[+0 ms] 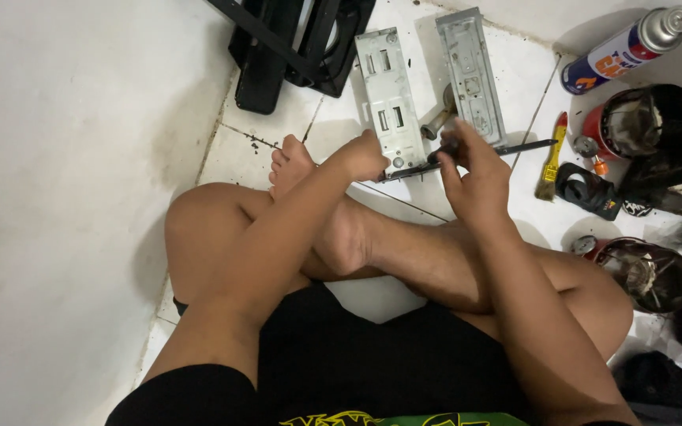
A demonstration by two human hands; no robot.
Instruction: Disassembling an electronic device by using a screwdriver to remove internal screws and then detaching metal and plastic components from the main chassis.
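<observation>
On a white tiled floor, a cross-legged person's left hand (pixel 363 158) is curled on the near end of a grey metal bracket (pixel 388 99). Just right, the right hand (pixel 474 170) pinches a thin black tool (pixel 526 146), whose tip is hidden. Farther right lie a yellow brush (pixel 551 162) and a blue-orange spray can (pixel 625 49), partly cut off.

The right hand (pixel 471 170) hid the screwdriver (pixel 526 146) handle; beneath the left hand (pixel 361 156), the metal bracket's (pixel 388 95) lower end was covered. Far right, clutter ran off-frame.
</observation>
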